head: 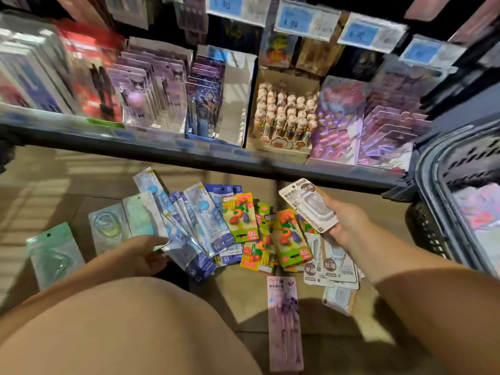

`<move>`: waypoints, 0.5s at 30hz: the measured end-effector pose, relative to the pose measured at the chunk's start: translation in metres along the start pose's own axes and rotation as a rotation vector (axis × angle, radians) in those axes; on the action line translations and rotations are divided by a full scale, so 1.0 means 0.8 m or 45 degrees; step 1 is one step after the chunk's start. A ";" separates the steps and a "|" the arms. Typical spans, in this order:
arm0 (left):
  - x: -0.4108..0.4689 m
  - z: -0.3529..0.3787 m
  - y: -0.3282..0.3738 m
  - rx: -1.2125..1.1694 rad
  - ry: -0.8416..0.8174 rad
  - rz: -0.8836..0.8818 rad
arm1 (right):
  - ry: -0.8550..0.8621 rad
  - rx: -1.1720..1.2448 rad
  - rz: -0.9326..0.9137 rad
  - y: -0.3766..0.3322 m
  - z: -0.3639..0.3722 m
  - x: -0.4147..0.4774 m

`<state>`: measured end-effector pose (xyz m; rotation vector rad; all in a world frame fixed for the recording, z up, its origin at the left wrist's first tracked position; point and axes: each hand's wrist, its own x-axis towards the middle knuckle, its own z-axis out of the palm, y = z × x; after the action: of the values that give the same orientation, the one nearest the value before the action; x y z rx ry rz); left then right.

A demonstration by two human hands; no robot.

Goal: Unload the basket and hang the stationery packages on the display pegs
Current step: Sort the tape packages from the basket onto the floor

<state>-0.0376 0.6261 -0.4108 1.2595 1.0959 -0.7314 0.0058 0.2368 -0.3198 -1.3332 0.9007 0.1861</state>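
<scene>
Stationery packages lie spread on the floor under the shelf. My right hand (343, 223) grips a white correction-tape package (308, 208) lifted above the pile. My left hand (143, 255) pinches the lower end of a fan of blue pen packs (189, 226). Green fruit-eraser packages (239, 217) lie in the middle, and more white tape packages (331, 269) under my right hand. A long pink pen pack (284, 323) lies nearest me. The dark basket (430, 185) stands at the right, pink packages showing inside.
The low shelf edge (189, 150) runs across above the pile, with boxed goods such as figurine pens (284, 115) and purple carded packs (140, 87). Price tags (305, 20) hang above. Pale green packs (54, 253) lie at the left. My knee (121, 334) fills the foreground.
</scene>
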 end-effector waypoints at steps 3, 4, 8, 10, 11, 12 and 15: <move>-0.014 0.031 0.007 0.035 -0.065 0.096 | 0.084 0.032 -0.005 0.002 -0.026 0.004; -0.023 0.044 0.012 0.096 -0.090 0.146 | 0.098 0.043 -0.004 0.004 -0.034 0.004; -0.066 0.105 0.039 0.409 -0.237 0.355 | 0.100 0.078 0.014 0.009 -0.057 -0.001; -0.091 0.139 0.049 0.553 -0.337 0.442 | 0.066 0.079 0.018 0.013 -0.064 -0.005; -0.102 0.155 0.051 0.627 -0.385 0.477 | 0.043 0.077 0.019 0.015 -0.068 -0.006; -0.111 0.170 0.052 0.702 -0.431 0.513 | 0.016 0.073 0.018 0.017 -0.071 -0.008; -0.128 0.212 0.052 0.878 -0.507 0.612 | -0.073 0.104 0.017 0.021 -0.077 -0.018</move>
<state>0.0043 0.4561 -0.3086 1.7682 0.1789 -0.9651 -0.0418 0.1922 -0.3210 -1.2410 0.8600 0.1952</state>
